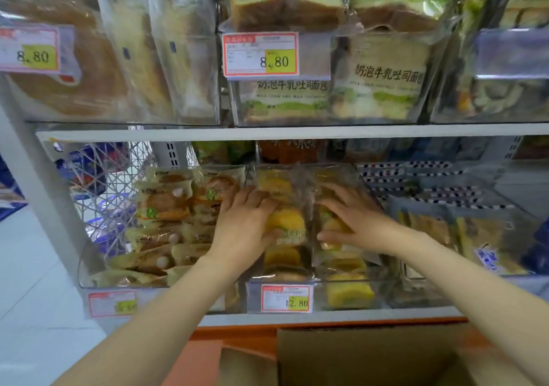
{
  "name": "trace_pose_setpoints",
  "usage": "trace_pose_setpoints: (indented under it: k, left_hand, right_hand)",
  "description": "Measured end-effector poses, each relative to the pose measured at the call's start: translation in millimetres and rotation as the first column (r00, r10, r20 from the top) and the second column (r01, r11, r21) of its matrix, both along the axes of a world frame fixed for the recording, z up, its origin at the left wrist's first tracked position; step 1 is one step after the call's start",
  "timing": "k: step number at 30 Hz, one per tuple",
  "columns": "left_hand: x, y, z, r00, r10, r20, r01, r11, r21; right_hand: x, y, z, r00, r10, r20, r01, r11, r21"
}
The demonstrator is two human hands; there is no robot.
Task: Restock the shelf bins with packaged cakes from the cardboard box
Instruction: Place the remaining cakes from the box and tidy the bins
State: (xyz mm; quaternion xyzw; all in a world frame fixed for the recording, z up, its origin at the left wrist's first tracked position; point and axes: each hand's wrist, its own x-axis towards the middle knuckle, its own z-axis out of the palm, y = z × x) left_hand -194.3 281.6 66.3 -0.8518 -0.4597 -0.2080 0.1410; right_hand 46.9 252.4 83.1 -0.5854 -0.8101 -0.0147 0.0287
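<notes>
A clear plastic shelf bin [383,289] on the lower shelf holds several yellow packaged cakes [285,222] in see-through wrappers. My left hand [246,222] lies on the left stack, fingers curled round a yellow cake packet. My right hand [353,219] presses on the right stack of packets [346,262], fingers spread over them. The open cardboard box [371,356] sits below the shelf at the bottom of the view; its inside is hidden.
A neighbouring bin [86,269] to the left holds beige-wrapped pastries [166,207]; another bin [463,231] lies to the right. Bagged toast loaves [285,5] fill the upper shelf. Price tags [286,298] hang on the bin fronts. A wire basket [104,183] stands far left.
</notes>
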Motion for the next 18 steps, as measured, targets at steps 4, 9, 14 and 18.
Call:
trace_pose_setpoints:
  k: [4, 9, 14, 18]
  left_hand:
    - [8.7, 3.1, 0.8, 0.999, 0.031, -0.019, -0.031, 0.999, -0.017]
    - [4.3, 7.5, -0.9, 0.999, 0.005, -0.037, -0.007, 0.999, -0.041]
    - [-4.1, 8.1, -3.0, 0.999, -0.032, -0.01, 0.031, 0.998, -0.051]
    - [-3.6, 11.1, -1.6, 0.997, -0.073, 0.004, 0.073, 0.997, -0.041]
  right_hand:
    - [-0.2, 14.8, 6.7, 0.994, 0.054, 0.09, -0.061, 0.995, 0.079]
    - [-1.5, 6.0, 8.3, 0.993, 0.034, 0.114, -0.045, 0.994, 0.097]
    - [9.5, -24.2, -0.1, 0.999, -0.049, 0.023, 0.044, 0.984, 0.17]
    - [12.5, -31.0, 2.5, 0.997, -0.062, 0.04, 0.056, 0.99, 0.131]
